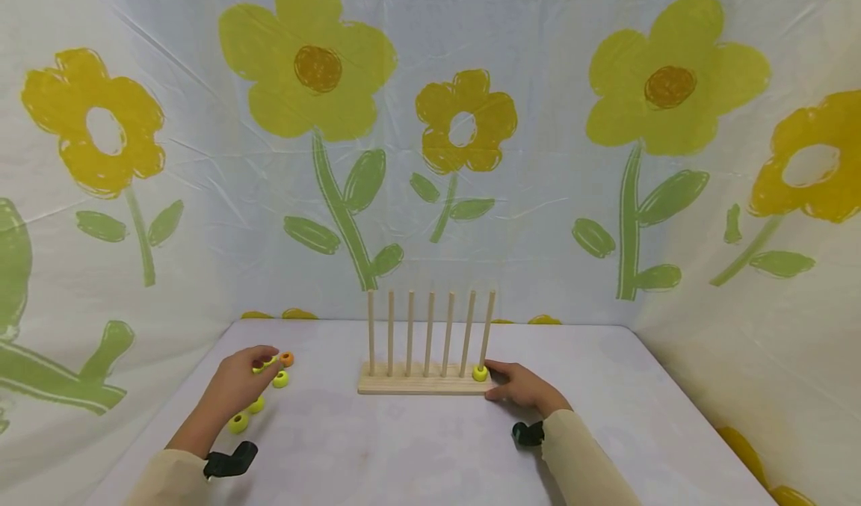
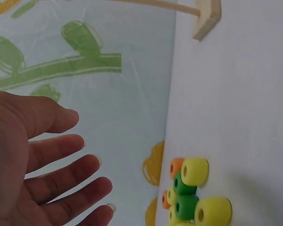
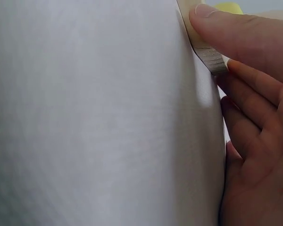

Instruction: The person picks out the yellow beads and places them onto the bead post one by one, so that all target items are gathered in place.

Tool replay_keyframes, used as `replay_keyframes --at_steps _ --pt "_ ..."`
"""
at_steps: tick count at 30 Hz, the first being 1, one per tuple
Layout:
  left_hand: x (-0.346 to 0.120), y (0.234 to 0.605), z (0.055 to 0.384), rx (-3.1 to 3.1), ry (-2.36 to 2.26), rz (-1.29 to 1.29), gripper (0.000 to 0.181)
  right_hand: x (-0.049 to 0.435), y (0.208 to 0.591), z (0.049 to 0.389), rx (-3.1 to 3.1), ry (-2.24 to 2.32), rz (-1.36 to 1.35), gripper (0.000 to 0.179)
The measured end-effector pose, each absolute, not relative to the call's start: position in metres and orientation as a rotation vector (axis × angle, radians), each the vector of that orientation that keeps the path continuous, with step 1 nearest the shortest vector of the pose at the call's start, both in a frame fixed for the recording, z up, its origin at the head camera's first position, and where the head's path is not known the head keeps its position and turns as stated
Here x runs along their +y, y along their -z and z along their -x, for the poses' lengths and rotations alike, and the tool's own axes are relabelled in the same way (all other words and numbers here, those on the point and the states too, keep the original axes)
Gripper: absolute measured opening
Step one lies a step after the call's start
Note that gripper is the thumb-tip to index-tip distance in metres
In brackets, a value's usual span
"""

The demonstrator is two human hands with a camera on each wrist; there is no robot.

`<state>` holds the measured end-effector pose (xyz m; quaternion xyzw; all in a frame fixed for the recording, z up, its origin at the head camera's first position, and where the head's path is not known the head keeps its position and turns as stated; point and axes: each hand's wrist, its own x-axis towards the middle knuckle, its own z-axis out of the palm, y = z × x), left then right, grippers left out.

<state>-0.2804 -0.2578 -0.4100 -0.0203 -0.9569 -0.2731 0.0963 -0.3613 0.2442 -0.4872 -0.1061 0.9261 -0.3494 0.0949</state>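
A wooden peg rack [image 1: 417, 389] with several upright pegs stands at the middle of the table. One yellow bead [image 1: 480, 374] sits at the foot of its rightmost peg. My right hand [image 1: 526, 386] grips the right end of the base, thumb [image 3: 226, 26] on the front side and fingers behind. To the left, my left hand [image 1: 238, 379] hovers over loose beads, its fingers spread and slightly bent, with nothing held. In the left wrist view, yellow beads [image 2: 214, 212], green beads [image 2: 186, 207] and orange beads [image 2: 177, 165] lie close together. The left hand hides part of that group in the head view.
The table [image 1: 430, 446] has a pale cover. A flower-printed cloth [image 1: 430, 214] hangs behind it and along both sides. Dark wrist-worn devices are on the left wrist [image 1: 231, 461] and right wrist [image 1: 528, 434].
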Motion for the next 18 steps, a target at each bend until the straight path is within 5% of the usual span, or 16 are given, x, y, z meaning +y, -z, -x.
replay_keyframes --at_steps 18 --pt "-0.300 0.437 0.281 -3.092 0.751 -0.143 0.047 0.244 0.483 0.356 2.771 1.036 0.347 0.074"
